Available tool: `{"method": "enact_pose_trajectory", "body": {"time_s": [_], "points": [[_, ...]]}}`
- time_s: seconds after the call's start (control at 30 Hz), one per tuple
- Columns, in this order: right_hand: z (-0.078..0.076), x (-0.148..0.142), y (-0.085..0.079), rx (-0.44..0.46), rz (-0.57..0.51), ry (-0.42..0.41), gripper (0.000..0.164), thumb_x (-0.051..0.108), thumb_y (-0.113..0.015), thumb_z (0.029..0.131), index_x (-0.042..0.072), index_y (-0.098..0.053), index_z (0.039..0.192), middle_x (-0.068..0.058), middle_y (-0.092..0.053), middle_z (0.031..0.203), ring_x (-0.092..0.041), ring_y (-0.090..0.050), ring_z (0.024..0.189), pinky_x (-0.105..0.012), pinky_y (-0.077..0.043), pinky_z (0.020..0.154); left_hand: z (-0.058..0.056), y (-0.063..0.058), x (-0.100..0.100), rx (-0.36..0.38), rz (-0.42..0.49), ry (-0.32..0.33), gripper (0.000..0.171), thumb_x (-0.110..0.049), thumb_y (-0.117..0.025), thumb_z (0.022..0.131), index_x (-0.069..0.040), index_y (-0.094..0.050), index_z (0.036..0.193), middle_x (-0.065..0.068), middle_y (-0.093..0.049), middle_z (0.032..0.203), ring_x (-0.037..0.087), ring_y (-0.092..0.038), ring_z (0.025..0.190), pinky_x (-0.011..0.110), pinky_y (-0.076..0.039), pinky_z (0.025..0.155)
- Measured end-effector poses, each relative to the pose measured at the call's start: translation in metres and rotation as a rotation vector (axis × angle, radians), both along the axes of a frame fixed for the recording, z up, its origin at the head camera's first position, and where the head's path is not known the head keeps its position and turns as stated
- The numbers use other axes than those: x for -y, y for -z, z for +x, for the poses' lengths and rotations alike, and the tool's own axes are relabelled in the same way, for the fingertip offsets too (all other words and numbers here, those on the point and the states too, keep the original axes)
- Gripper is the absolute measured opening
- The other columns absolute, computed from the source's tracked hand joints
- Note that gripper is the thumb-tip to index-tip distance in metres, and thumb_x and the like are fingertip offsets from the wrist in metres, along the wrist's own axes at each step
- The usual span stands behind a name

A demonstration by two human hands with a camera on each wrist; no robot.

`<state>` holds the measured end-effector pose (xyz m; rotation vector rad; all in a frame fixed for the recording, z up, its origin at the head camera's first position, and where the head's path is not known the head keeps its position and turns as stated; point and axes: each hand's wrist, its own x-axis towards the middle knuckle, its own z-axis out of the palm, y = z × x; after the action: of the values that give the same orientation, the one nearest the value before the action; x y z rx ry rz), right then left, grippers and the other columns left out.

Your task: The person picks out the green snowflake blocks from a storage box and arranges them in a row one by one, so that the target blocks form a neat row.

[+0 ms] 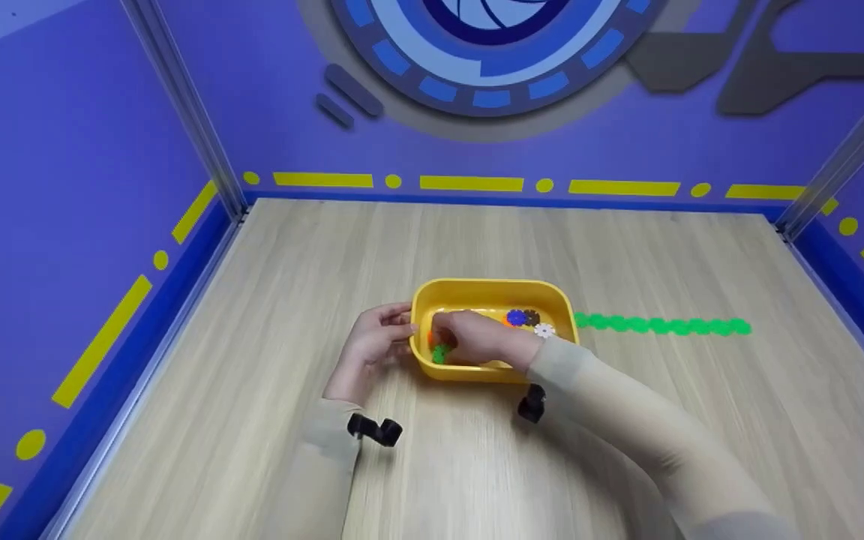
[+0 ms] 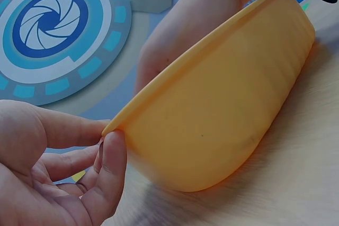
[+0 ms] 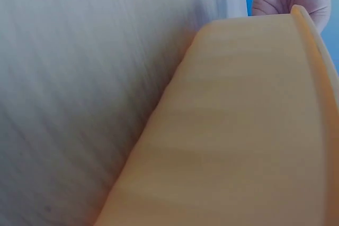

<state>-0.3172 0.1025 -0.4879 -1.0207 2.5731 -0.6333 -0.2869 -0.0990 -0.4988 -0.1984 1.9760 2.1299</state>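
A yellow plastic tub stands on the table, with small flower-shaped plastic discs inside. At its left end, my left hand pinches the rim between thumb and fingers, as the left wrist view shows with the left hand at the tub's edge. My right hand reaches down inside the tub's left half. Right by its fingers lies a green disc. Its fingertips are largely hidden, so I cannot tell whether they hold a disc. A blue disc, a brown disc and a white disc lie further right.
A row of joined green discs extends rightward across the wooden table from the tub's right side. Purple panels with yellow marks border the table at the back and sides. Black camera mounts sit on both wrists.
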Motion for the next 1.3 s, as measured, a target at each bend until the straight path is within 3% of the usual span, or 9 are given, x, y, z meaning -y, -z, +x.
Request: {"method": "enact_pose_trajectory", "body": {"time_s": [0.27,0.53,0.73,1.0,1.13,1.3], "points": [[0.002,-0.020,-0.008,0.090,-0.093,0.037,0.013,0.005,-0.076,0.091,0.008,-0.071,0.103,-0.003,-0.069,0.092,-0.015,-0.059,0.083,-0.033,-0.056,0.083,-0.001,0.001,-0.001,0.000,0.008,-0.005,0.048,0.010,-0.067,0.091,0.004,-0.060,0.138,0.011,-0.065,0.104,0.012,-0.064,0.074,0.026,-0.058,0.062],[0.007,-0.055,-0.022,0.149,-0.193,0.155,0.016,0.008,-0.076,0.091,0.013,-0.078,0.107,-0.003,-0.074,0.094,-0.015,-0.064,0.084,-0.028,-0.059,0.080,-0.001,0.001,0.000,0.014,0.009,-0.015,0.047,0.009,-0.067,0.091,0.003,-0.061,0.137,0.006,-0.064,0.101,0.012,-0.063,0.074,0.025,-0.057,0.063],[0.014,-0.088,-0.030,0.202,-0.299,0.305,0.020,0.008,-0.074,0.092,0.009,-0.077,0.111,-0.009,-0.076,0.098,-0.015,-0.068,0.079,-0.028,-0.060,0.073,-0.001,0.000,0.000,0.030,0.013,-0.027,0.047,0.008,-0.068,0.091,0.002,-0.062,0.136,0.004,-0.062,0.098,0.012,-0.063,0.073,0.024,-0.056,0.061],[0.021,-0.136,-0.036,0.261,-0.345,0.552,0.031,0.013,-0.069,0.095,0.007,-0.071,0.126,-0.015,-0.069,0.114,-0.028,-0.068,0.099,-0.031,-0.061,0.089,-0.001,0.000,0.001,0.020,-0.005,-0.007,0.049,0.007,-0.068,0.091,0.002,-0.060,0.139,0.003,-0.061,0.097,0.012,-0.063,0.071,0.025,-0.057,0.062],[0.024,-0.164,-0.039,0.250,-0.369,0.638,0.038,0.018,-0.069,0.096,0.006,-0.067,0.132,-0.017,-0.068,0.121,-0.022,-0.066,0.102,-0.031,-0.060,0.091,-0.002,0.000,0.000,0.019,-0.014,-0.005,0.049,0.007,-0.067,0.092,0.002,-0.060,0.140,0.003,-0.061,0.097,0.012,-0.063,0.071,0.025,-0.057,0.063],[0.028,-0.204,-0.041,0.168,-0.418,0.709,0.042,0.022,-0.068,0.098,0.004,-0.065,0.136,-0.017,-0.069,0.123,-0.010,-0.070,0.095,-0.022,-0.058,0.085,-0.002,0.001,0.001,0.021,-0.028,-0.009,0.048,0.007,-0.068,0.092,0.002,-0.060,0.139,0.005,-0.063,0.100,0.012,-0.064,0.074,0.026,-0.058,0.064]]}}
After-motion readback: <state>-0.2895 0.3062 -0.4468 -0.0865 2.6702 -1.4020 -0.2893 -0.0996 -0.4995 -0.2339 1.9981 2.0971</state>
